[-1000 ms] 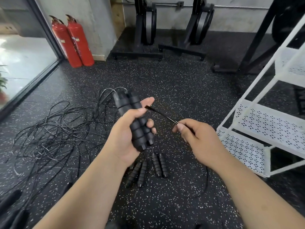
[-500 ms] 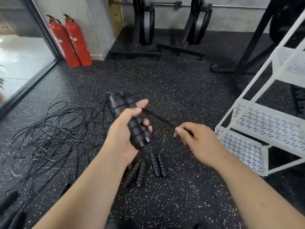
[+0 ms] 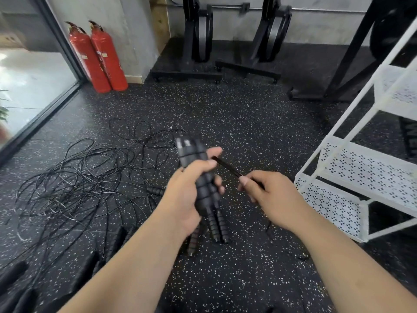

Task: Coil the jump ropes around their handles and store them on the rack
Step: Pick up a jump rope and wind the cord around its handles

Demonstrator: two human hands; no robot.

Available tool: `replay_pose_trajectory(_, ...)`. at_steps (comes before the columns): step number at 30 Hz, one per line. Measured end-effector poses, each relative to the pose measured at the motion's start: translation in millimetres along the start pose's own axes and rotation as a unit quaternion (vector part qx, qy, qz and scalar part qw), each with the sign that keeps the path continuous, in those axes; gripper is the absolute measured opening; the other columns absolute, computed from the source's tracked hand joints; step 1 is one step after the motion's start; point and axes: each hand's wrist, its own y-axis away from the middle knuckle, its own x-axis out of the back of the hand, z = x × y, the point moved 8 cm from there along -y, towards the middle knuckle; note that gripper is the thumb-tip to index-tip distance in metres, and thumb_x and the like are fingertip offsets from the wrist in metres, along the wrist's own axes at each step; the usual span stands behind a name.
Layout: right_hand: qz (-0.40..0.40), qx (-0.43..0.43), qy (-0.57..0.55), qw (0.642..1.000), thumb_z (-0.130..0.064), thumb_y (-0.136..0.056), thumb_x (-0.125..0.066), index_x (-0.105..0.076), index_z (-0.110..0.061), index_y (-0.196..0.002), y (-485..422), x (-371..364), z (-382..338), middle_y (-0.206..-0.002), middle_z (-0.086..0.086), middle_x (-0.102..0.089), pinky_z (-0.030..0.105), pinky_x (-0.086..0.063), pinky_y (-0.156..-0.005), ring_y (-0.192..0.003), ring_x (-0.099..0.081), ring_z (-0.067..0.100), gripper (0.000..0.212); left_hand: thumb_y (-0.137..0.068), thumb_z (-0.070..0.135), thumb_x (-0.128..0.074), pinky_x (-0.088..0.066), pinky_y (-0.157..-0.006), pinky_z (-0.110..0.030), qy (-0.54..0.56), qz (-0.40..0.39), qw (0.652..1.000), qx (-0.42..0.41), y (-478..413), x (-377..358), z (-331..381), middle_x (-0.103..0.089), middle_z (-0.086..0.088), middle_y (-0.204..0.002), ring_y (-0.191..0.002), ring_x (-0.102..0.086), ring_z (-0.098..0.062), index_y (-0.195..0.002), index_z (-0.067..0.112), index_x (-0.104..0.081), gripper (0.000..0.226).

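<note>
Btwn hands (image 3: pixel 187 195) (image 3: pixel 275 199): rope (image 3: pixel 226 166) straight (handles (image 3: pixel 195 158) in L).

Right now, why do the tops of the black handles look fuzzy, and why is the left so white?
Head view: the handles in the left hand smear at the top, likely motion blur, while the rope the right hand pinches looks sharper; head view: daylight behind the glass door washes the floor there out; head view: the wide lens tilts the white rack.

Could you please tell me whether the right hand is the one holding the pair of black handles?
No, the left hand grips the handles, while the right hand only pinches the rope.
</note>
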Motion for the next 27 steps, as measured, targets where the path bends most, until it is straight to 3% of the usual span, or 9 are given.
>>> replay_pose_trajectory(3, 0.005, 0.007, -0.013, 1.0, -0.05, -0.108, -0.05, -0.071, -0.038, -0.089, 2, 5, -2, -0.07, 0.001, -0.067, 0.022, -0.04, -0.049, -0.049, -0.048, 0.006, 0.03, -0.092, 0.01, -0.069, -0.054, -0.071, -0.036, 0.073, 0.049, 0.996, -0.032, -2, 16, 16, -0.069, -0.01, -0.114, -0.07, -0.059, -0.016, -0.115, 0.016, -0.083, 0.028)
replay_pose_trajectory(6, 0.024, 0.022, -0.016, 0.999, -0.046, -0.109, -0.052, -0.069, -0.034, -0.089, 1, 4, -5, -0.067, 0.003, -0.064, 0.025, -0.037, -0.05, -0.049, -0.044, 0.007, 0.029, -0.087, 0.009, -0.073, -0.056, -0.068, -0.036, 0.043, 0.017, 0.999, 0.001, 4, 1, 2, -0.067, -0.013, -0.118, -0.07, -0.059, -0.017, -0.129, 0.012, -0.074, 0.042)
replay_pose_trajectory(10, 0.045, 0.027, 0.013, 0.999, -0.038, -0.108, -0.056, -0.065, -0.034, -0.082, -3, -2, -6, -0.064, -0.016, -0.063, 0.025, -0.036, -0.051, -0.05, -0.048, 0.005, 0.028, -0.083, 0.011, -0.073, -0.055, -0.069, -0.036, -0.042, -0.043, 0.997, 0.048, 14, -25, -32, -0.064, -0.015, -0.097, -0.069, -0.059, -0.02, -0.131, 0.017, -0.075, 0.048)
replay_pose_trajectory(12, 0.039, 0.024, 0.019, 0.999, -0.039, -0.108, -0.056, -0.067, -0.036, -0.085, -4, -4, -5, -0.063, -0.01, -0.064, 0.03, -0.039, -0.051, -0.049, -0.048, 0.007, 0.026, -0.082, 0.015, -0.072, -0.054, -0.071, -0.036, -0.055, -0.049, 0.996, 0.049, 11, -24, -35, -0.062, -0.014, -0.094, -0.069, -0.059, -0.02, -0.13, 0.017, -0.076, 0.048)
replay_pose_trajectory(17, -0.014, 0.002, -0.011, 1.0, -0.047, -0.108, -0.052, -0.07, -0.034, -0.088, 1, -3, -2, -0.066, 0.003, -0.065, 0.041, -0.049, -0.054, -0.05, -0.051, 0.013, 0.03, -0.089, 0.01, -0.069, -0.055, -0.066, -0.034, 0.022, 0.011, 1.0, -0.015, -3, 3, 5, -0.067, -0.01, -0.105, -0.07, -0.058, -0.015, -0.132, 0.011, -0.073, 0.043)
replay_pose_trajectory(21, 0.002, 0.003, -0.03, 1.0, -0.046, -0.109, -0.048, -0.069, -0.032, -0.087, 2, 0, 0, -0.059, -0.005, -0.056, 0.046, -0.052, -0.059, -0.052, -0.05, 0.015, 0.033, -0.094, 0.008, -0.065, -0.055, -0.068, -0.034, 0.054, 0.023, 0.998, -0.015, -3, 10, 10, -0.072, -0.01, -0.124, -0.071, -0.058, -0.016, -0.132, 0.013, -0.071, 0.039)
replay_pose_trajectory(23, 0.016, 0.01, -0.031, 0.999, -0.044, -0.11, -0.05, -0.067, -0.032, -0.084, -1, -2, 0, -0.056, -0.008, -0.055, 0.042, -0.048, -0.056, -0.05, -0.048, 0.012, 0.033, -0.086, 0.011, -0.071, -0.056, -0.067, -0.035, 0.023, -0.004, 0.999, 0.024, 3, -1, -7, -0.072, -0.02, -0.128, -0.07, -0.059, -0.017, -0.134, 0.014, -0.072, 0.048)
replay_pose_trajectory(27, 0.018, 0.022, 0.0, 1.0, -0.037, -0.109, -0.055, -0.066, -0.039, -0.085, -3, -8, -7, -0.064, -0.023, -0.063, 0.021, -0.037, -0.054, -0.053, -0.051, 0.0, 0.027, -0.083, 0.015, -0.072, -0.054, -0.07, -0.036, -0.055, -0.061, 0.995, 0.059, 10, -20, -35, -0.063, -0.016, -0.096, -0.069, -0.059, -0.02, -0.131, 0.017, -0.075, 0.048)
